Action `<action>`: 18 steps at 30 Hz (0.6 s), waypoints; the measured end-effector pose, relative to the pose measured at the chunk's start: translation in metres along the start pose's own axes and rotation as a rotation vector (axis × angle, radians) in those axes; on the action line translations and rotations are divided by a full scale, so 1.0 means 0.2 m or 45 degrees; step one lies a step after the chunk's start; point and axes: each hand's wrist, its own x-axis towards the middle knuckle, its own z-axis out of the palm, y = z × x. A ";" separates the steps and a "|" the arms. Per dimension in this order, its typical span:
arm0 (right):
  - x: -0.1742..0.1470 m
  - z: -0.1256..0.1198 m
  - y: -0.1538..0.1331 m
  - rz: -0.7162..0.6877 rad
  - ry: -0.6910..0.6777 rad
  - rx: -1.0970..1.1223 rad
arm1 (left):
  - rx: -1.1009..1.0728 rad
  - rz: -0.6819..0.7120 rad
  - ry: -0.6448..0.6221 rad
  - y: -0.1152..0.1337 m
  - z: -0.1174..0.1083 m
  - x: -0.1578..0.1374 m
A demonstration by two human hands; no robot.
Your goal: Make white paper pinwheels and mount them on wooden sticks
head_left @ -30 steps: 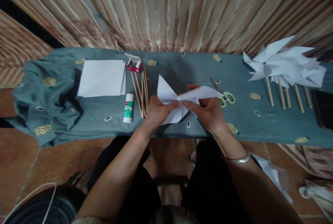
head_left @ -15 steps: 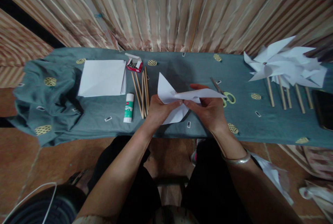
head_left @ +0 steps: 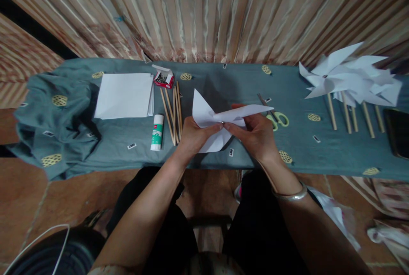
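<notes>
A white paper pinwheel (head_left: 204, 111) is held above the cloth between my two hands, its pointed blades sticking out to the upper left and the right. My left hand (head_left: 194, 134) grips its left side, thumb at the centre. From the right, my right hand (head_left: 257, 136) closes on it too, with the thumb near the middle and the other fingers partly behind the paper. A small metal thumbtack (head_left: 223, 123) shows at the centre between the thumb tips. Whether a stick is behind the paper is hidden.
Left of my hands lie wooden sticks (head_left: 174, 115), a glue stick (head_left: 157, 132), a red box of tacks (head_left: 164, 78) and a paper stack (head_left: 124, 96). Scissors (head_left: 280, 119) lie just beyond my right hand. Several finished pinwheels (head_left: 341, 79) and a dark phone (head_left: 396, 132) are at the right.
The thumbs have parted slightly, so the tack at the centre now shows. The right-hand blade has tipped upward a little. Both hands keep their hold.
</notes>
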 end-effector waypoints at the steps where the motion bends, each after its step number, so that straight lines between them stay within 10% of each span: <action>1: 0.00 0.00 0.00 -0.001 -0.001 0.015 | -0.010 -0.008 -0.001 0.00 0.00 0.00; 18: 0.00 -0.02 -0.01 -0.069 -0.057 -0.042 | -0.141 -0.056 -0.021 -0.02 0.02 0.00</action>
